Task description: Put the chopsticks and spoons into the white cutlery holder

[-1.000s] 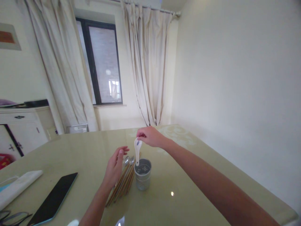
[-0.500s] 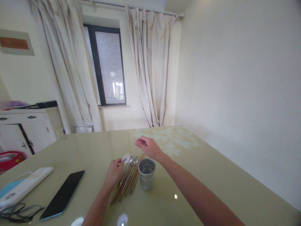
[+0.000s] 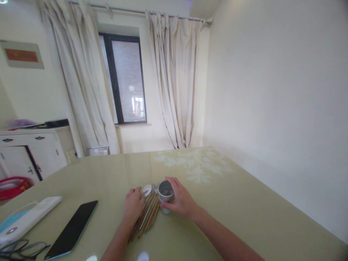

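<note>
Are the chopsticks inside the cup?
No, the chopsticks lie in a bunch on the table, beside the cup.

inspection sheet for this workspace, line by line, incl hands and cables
Surface: glossy pale green table, leafy pattern at the far end.
Job's things: open-topped container; chopsticks, metal spoons and white spoon beside it.
Clutter: black-screened device, glasses, long white item and blue item at left.
Hands: left hand at the white spoon, grip unclear; right hand around the container.
Cables: none certain; thin white loop by the long white item, nature unclear.
Surroundings: curtains, dark-framed window, white cabinet, red basket.
</note>
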Tool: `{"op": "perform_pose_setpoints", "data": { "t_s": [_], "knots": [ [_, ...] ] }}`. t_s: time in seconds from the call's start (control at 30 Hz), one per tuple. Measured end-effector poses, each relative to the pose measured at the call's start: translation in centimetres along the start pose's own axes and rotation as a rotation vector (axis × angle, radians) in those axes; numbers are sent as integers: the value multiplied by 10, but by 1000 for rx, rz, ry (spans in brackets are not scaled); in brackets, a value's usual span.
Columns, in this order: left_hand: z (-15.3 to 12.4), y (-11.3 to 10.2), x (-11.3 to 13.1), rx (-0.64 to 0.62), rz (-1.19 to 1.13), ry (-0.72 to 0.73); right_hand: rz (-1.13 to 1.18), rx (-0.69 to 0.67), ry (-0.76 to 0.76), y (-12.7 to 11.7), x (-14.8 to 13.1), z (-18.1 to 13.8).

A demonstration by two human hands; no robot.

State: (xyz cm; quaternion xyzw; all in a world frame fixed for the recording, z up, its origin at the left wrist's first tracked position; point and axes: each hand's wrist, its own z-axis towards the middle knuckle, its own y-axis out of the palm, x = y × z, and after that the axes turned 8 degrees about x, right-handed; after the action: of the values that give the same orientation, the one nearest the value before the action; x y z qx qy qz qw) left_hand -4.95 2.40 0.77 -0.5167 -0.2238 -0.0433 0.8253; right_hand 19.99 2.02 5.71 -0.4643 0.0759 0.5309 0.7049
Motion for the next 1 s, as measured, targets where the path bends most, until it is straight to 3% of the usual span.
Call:
{"op": "perform_pose_setpoints", "data": {
  "t_s": [0.2,0.33,0.5,0.6,0.77,1.0],
  "knots": [
    [-5,3,1,-26,59,117,-4,38,36,19,-6,18],
    [-4,6,-1,-25,97,123,89,78,77,25,11,9],
    [-6,2,-1,-23,104,115,227,134,215,10,51,-23],
    [-12,-7,5,-65,44,136,239,228,297,-4,61,-35],
    [-20,-15,11,-188,-56,205,265,215,376,6,52,-33],
    [-19,2,-1,-143,-113,489,394,130,239,49,25,-12]
  ]
}}
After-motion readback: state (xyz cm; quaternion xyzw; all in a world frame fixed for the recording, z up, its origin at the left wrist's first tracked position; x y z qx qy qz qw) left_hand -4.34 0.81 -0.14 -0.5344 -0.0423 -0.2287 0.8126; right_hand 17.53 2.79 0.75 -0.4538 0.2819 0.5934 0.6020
